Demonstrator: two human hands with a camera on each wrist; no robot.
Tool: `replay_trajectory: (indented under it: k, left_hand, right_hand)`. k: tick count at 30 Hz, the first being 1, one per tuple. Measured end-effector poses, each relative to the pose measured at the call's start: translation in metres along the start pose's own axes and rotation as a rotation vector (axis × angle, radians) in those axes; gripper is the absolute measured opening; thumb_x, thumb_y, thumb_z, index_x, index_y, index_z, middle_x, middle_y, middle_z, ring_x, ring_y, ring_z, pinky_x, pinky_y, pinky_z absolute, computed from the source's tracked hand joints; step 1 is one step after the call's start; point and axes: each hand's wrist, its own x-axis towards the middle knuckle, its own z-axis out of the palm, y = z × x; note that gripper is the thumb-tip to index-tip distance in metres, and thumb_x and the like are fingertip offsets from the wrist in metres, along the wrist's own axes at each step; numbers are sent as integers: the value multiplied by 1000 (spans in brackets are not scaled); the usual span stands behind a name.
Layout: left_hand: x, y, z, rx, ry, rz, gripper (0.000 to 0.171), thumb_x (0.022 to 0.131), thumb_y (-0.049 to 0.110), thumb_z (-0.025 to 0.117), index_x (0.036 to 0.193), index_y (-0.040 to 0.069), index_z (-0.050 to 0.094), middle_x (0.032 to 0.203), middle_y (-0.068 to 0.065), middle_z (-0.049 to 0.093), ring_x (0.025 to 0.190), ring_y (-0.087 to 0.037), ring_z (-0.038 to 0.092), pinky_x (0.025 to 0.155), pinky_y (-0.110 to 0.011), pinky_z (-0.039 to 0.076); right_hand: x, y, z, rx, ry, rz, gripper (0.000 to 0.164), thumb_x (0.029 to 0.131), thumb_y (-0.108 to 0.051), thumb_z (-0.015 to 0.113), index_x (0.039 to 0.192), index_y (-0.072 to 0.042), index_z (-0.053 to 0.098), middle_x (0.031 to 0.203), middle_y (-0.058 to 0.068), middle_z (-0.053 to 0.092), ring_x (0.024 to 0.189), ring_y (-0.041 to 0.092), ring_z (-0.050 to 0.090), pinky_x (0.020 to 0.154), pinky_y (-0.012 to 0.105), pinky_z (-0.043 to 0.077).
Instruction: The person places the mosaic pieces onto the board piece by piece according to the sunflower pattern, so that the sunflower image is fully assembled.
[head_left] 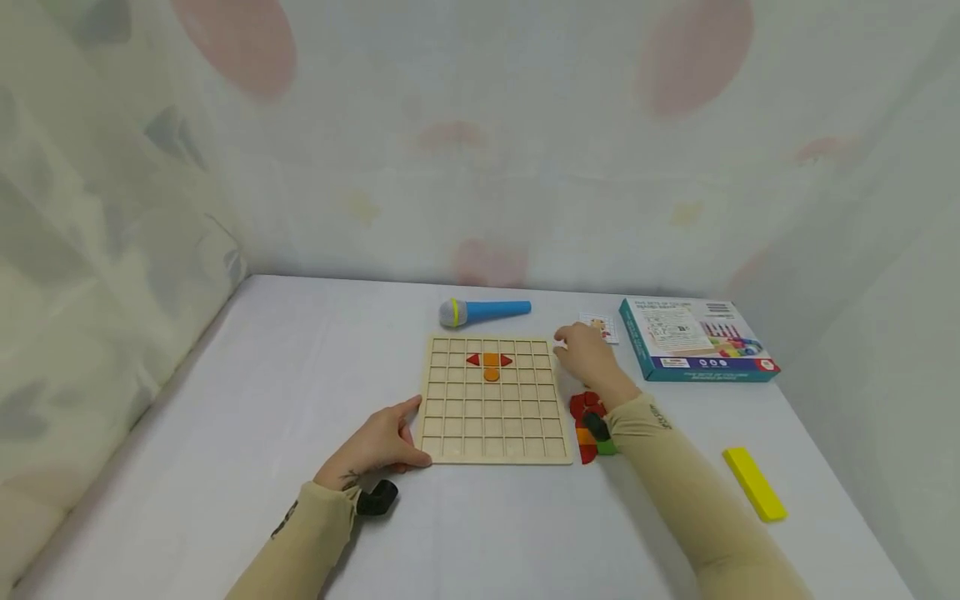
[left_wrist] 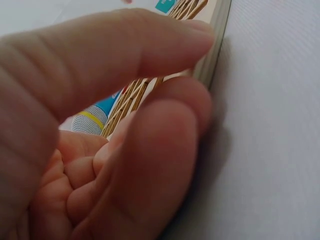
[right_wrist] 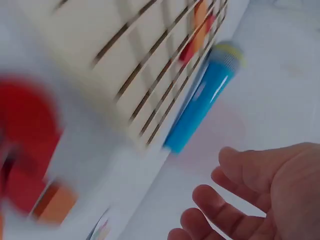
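A square wooden grid board (head_left: 487,425) lies on the white table, with a raised lattice of small cells. Near its top sit an orange square (head_left: 491,360), a red triangle on each side of it, and an orange disc (head_left: 491,375) just below. My left hand (head_left: 381,437) holds the board's lower left corner, thumb and index finger at its edges, the other fingers curled. Above the table by the board's upper right corner is my right hand (head_left: 588,354), fingers loosely bent with nothing in them. It partly covers a small printed card (head_left: 606,327).
Red, orange and green pieces (head_left: 587,437) lie right of the board, partly hidden by the right wrist. A blue toy microphone (head_left: 495,309) lies behind the board. A teal-edged box (head_left: 701,340) stands at the back right, with a yellow bar (head_left: 754,483) nearer the front.
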Motion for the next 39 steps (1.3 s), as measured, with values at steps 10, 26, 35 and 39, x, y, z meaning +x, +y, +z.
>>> replay_trajectory:
  k: [10,26,35,39]
  left_hand:
    - [-1,0,-2,13,9,-3,108,61,17,86,147,7,22,64,-7,58,48,-15,52,46,-27,42]
    - [-1,0,-2,-3,1,16,108,61,16,86,148,6,21,64,-7,58,47,-14,53,46,-27,43]
    - [-2,0,-2,-32,-6,13,108,61,15,85,148,6,21,65,-8,58,48,-14,53,47,-28,44]
    - [-1,1,0,-32,-7,4,108,61,15,86,147,6,21,65,-8,58,48,-14,52,47,-27,44]
  right_hand:
    - [-22,59,5,-49,-261,139,38,87,-18,63,121,-3,59,113,19,55,93,29,51,82,41,50]
    - [-5,34,5,90,-156,85,9,85,-15,65,85,-9,59,80,6,59,73,21,52,63,29,43]
    - [16,-53,24,112,-95,-195,4,86,-15,65,86,-12,63,84,0,63,74,15,53,68,31,44]
    - [22,-72,40,77,-112,-276,3,87,-15,63,87,-12,64,81,-1,62,70,14,52,63,28,42]
